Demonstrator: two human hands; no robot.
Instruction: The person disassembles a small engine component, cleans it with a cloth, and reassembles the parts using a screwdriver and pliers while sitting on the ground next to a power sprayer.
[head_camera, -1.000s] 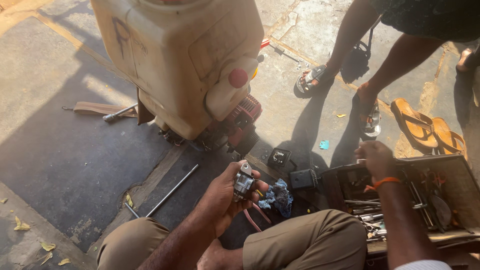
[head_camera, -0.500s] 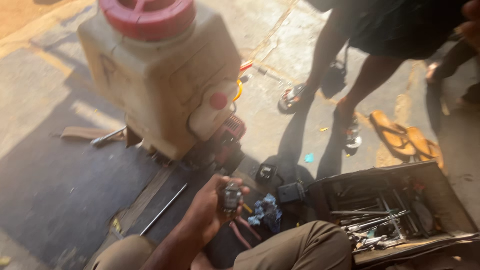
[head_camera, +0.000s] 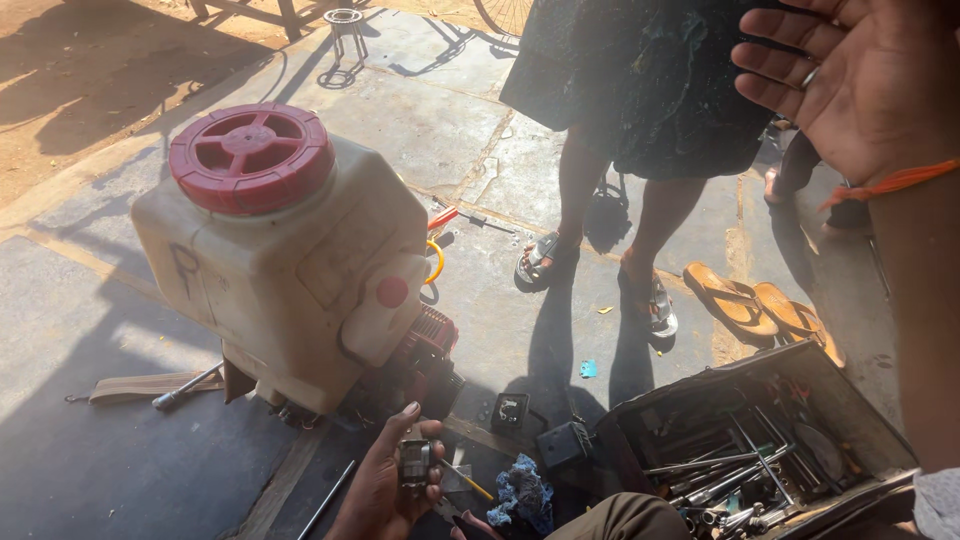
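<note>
Raised since half a second ago, the right hand (head_camera: 860, 85) now hangs at two o'clock, palm showing, fingers spread and empty. At six o'clock the left hand (head_camera: 385, 485) grips a small grey engine part (head_camera: 414, 467), just below the cream sprayer tank (head_camera: 285, 265) with its red cap (head_camera: 251, 157). An open toolbox (head_camera: 850, 400) sits at four o'clock.

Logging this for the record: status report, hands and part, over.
Left hand gripping small grey engine part. Right hand raised, open, empty. Cream sprayer tank just ahead of part.
</note>
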